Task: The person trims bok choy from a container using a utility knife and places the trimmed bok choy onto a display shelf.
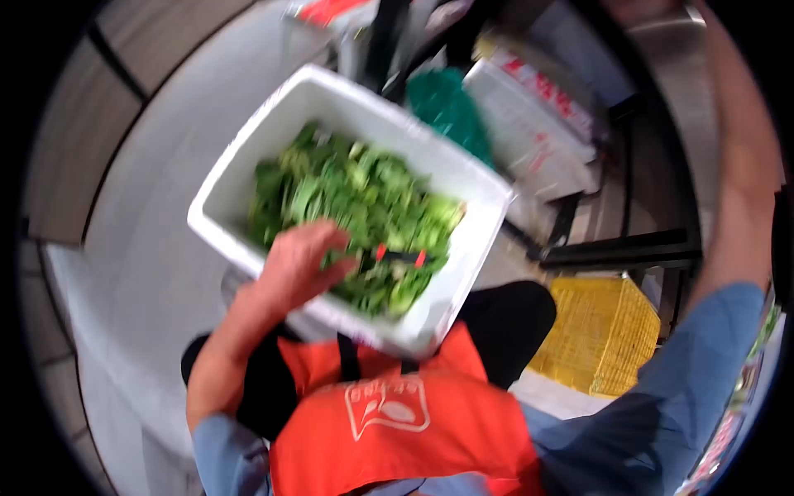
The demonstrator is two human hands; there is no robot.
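Observation:
A white foam box (219,178) full of leafy green vegetables (356,186) sits in front of my lap. On the leaves lies a small black tool with red ends (400,255). My left hand (304,258) is over the near left side of the box, close above the greens and left of the tool; its fingers are blurred and I cannot make out anything in them. My right arm stretches up along the right side, and my right hand (645,10) shows only in part, blurred at the top edge, near a metal surface (674,41).
A yellow plastic basket (583,331) stands on the floor at the right, below a black metal frame (628,250). Behind the box are a green plastic bag (451,107) and a white carton with red print (538,107). Grey floor (149,207) lies at the left.

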